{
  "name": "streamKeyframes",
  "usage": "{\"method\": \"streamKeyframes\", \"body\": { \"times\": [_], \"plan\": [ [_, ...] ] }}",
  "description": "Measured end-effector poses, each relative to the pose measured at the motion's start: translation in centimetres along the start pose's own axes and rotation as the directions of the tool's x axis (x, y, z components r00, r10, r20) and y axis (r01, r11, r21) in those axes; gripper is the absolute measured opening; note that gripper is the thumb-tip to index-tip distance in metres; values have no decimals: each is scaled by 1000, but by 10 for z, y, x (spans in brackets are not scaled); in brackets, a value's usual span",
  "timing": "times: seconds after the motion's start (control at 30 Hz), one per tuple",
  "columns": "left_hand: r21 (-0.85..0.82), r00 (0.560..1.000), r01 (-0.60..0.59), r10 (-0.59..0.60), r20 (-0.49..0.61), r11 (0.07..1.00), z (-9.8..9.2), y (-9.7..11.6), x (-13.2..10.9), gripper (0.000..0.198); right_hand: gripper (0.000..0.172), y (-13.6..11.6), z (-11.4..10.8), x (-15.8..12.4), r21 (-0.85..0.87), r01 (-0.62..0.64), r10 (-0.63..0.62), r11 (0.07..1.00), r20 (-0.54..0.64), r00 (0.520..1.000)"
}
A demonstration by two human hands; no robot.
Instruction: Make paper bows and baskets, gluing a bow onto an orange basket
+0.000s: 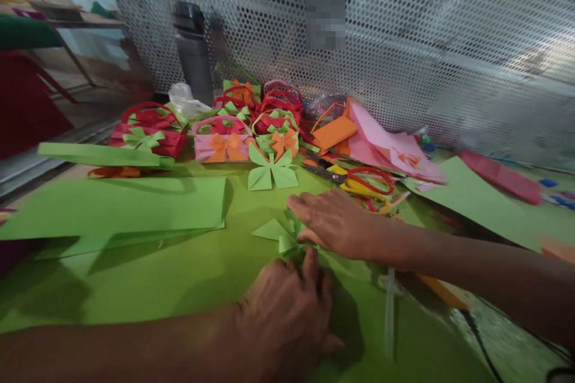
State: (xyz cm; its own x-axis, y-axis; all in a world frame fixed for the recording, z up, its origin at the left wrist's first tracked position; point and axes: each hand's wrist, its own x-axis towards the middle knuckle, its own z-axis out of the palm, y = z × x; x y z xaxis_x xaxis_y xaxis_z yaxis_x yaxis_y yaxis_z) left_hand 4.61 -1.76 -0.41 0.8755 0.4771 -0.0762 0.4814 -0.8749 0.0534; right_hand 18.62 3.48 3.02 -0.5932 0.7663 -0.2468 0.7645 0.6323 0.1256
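Note:
A light green paper bow [284,239] lies on the green tabletop, partly covered by my fingers. My right hand [344,224] comes in from the right and presses on the bow, its fingers bent over the folded part. From below, my left hand [287,305] holds the bow's near edge with curled fingers, the index finger touching it. Just beyond stands another light green bow shape [272,171] with spread, petal-like ends. Scissors with red handles [371,178] and scissors with yellow handles [367,190] lie past my right hand.
Small paper bags with bows [222,146] are clustered at the back. Green paper sheets [117,206] lie left, pink paper [377,137] at back right. A grey bottle [194,57] stands before the perforated metal panel [269,0]. A translucent stick [390,317] and a black cord [478,341] lie right.

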Motion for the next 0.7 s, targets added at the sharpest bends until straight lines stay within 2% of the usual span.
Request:
{"method": "streamKeyframes", "body": {
  "times": [0.13, 0.27, 0.4, 0.5, 0.63, 0.7],
  "plan": [
    [4, 1000, 22, -22, 8, 1000, 0, 2, -3, 46, 40, -4, -2, -1, 35, -68, 69, 997, -42, 997],
    [58, 1000, -6, 8, -26, 998, 3, 3, -5, 50, 59, 7, 12, 4, 191, -99, 118, 977, -91, 989],
    [113, 997, -38, 45, -56, 993, 8, 2, -5, 57, 75, 18, 29, 9, 354, -141, 175, 925, -66, 982],
    [129, 997, -44, 52, -63, 991, 11, 2, -4, 57, 77, 18, 32, 8, 375, -162, 201, 913, -66, 977],
    [147, 993, -44, 59, -101, 988, 11, 3, -6, 55, 76, 9, 25, 5, 433, -191, 228, 881, -35, 973],
    [158, 993, -65, 79, -84, 985, 10, 2, -6, 55, 76, 5, 23, 4, 448, -223, 253, 866, -8, 967]
  ]
}}
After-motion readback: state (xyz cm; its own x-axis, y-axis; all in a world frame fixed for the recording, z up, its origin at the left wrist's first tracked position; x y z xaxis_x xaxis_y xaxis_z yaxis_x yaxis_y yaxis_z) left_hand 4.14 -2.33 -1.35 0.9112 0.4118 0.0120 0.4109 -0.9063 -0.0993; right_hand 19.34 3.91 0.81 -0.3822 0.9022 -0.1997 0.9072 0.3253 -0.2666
